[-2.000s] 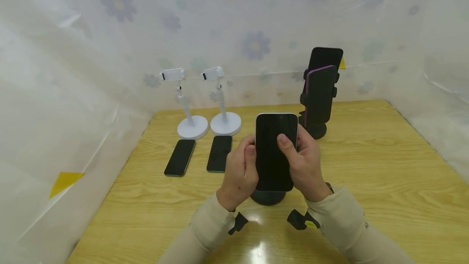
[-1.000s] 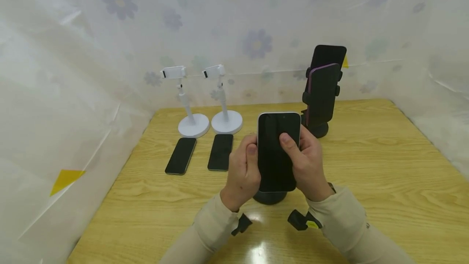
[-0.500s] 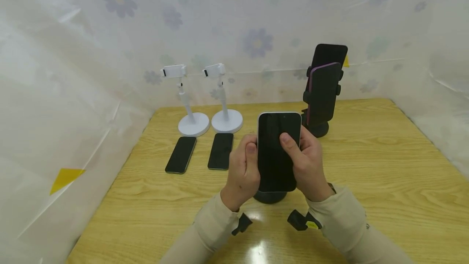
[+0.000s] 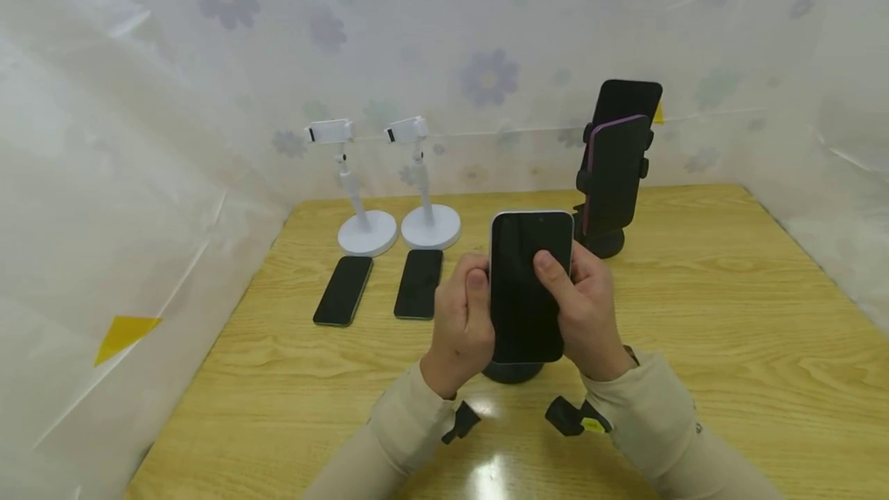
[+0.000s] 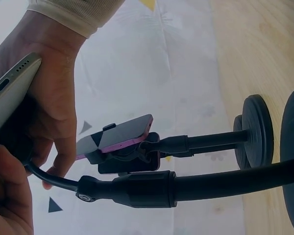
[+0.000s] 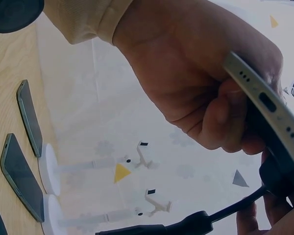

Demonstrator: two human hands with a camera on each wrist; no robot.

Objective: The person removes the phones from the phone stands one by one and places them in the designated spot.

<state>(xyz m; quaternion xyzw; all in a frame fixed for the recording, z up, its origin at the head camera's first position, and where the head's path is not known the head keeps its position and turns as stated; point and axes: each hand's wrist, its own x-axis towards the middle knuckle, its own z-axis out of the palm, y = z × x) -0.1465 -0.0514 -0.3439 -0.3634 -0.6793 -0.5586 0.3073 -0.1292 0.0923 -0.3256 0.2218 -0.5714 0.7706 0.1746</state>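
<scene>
A smartphone point(image 4: 525, 315) with a dark screen and pale edge stands upright between my hands, in front of a black phone stand point(image 4: 512, 372). My right hand point(image 4: 589, 311) holds it with the thumb point(image 4: 549, 265) across the screen and the fingers behind. On the phone's left side my left hand point(image 4: 460, 326) is curled, its fingers around the side of the black phone holder point(image 6: 277, 171) behind the phone. The left wrist view shows the phone's bottom edge point(image 5: 12, 78) and the stand's arm point(image 5: 142, 188). Much of the holder is hidden by the phone and fingers.
Two white phone stands point(image 4: 366, 232) point(image 4: 430, 227) are at the back left, with two dark phones point(image 4: 343, 290) point(image 4: 419, 284) lying before them on the wooden table point(image 4: 278, 376). At the back right, black stands point(image 4: 603, 244) hold a purple-edged phone point(image 4: 614, 174) and another phone point(image 4: 628, 99).
The head view has shifted slightly, so the background things sit a little higher in it. Both hands keep the same hold around the phone and holder.
</scene>
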